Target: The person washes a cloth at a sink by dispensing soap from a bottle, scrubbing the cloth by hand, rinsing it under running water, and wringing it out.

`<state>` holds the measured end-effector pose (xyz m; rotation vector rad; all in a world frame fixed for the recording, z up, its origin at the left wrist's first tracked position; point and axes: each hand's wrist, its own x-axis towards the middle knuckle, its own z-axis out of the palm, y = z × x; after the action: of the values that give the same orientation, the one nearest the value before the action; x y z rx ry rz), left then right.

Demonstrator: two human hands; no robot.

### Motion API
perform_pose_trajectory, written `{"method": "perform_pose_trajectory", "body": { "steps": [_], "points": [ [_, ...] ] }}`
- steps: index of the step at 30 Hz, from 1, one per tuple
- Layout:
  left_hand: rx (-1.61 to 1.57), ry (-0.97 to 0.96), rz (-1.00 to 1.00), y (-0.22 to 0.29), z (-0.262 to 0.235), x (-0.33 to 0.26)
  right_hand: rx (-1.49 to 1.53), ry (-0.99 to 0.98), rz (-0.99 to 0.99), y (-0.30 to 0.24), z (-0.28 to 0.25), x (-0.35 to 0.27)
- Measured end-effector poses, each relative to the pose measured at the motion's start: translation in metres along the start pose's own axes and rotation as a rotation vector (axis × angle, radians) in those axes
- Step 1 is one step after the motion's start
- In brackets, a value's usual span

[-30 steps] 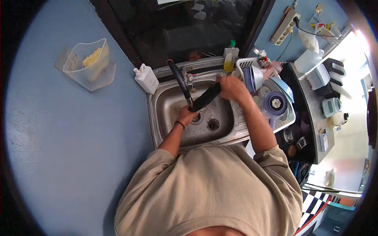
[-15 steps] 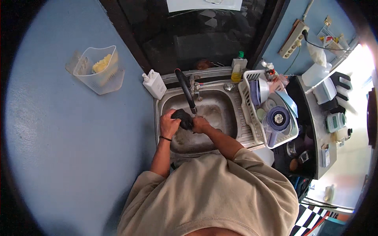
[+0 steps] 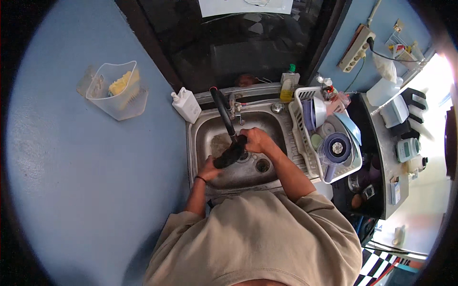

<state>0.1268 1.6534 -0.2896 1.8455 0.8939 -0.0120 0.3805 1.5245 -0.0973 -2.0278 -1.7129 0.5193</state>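
Note:
A dark, soft, cloth-like piece (image 3: 231, 155) is stretched between my hands, under the spout of the black tap (image 3: 222, 110). My left hand (image 3: 208, 168) grips its lower left end, low over the basin. My right hand (image 3: 257, 140) holds the upper right end, close beside the spout's mouth. Both hands are closed on it, and its exact kind is unclear. Beneath them lies the stainless steel sink (image 3: 196, 136), with a round drain hole (image 3: 263, 165) showing below my right wrist.
To the right stands a cream dish rack (image 3: 310, 155) packed with bowls and a purple-rimmed lidded container (image 3: 337, 145). A white bottle (image 3: 187, 107) stands at the sink's left back corner, a yellow soap bottle (image 3: 287, 89) at the back right. A clear wall holder (image 3: 117, 97) hangs left.
The dark piece went from bunched to stretched out. My right hand moved up and right, my left hand down, uncovering the drain hole.

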Motion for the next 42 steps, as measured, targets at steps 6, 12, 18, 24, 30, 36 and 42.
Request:
{"method": "perform_pose_trajectory", "body": {
  "steps": [6,12,18,24,30,36,42],
  "points": [
    [-0.204,0.179,0.589,0.131,0.088,0.027,-0.187,0.002,-0.026,0.023,0.038,-0.017],
    [-0.141,0.165,0.467,0.159,0.099,0.041,-0.187,0.020,0.102,0.015,-0.034,-0.045],
    [0.002,0.078,0.389,0.154,0.101,0.039,-0.104,0.215,0.126,0.032,-0.043,-0.061],
    [-0.083,-0.176,0.293,0.143,0.086,0.048,0.098,0.405,0.434,0.082,-0.001,-0.088],
    [0.372,-0.279,0.198,0.191,0.062,0.033,0.185,0.481,0.593,0.097,0.024,-0.109],
    [0.165,-0.268,0.115,0.222,0.050,0.015,0.371,0.488,0.661,0.114,0.038,-0.103],
    [-0.092,-0.393,0.095,0.242,0.049,0.015,0.317,0.461,0.692,0.136,0.055,-0.107]
  ]
}}
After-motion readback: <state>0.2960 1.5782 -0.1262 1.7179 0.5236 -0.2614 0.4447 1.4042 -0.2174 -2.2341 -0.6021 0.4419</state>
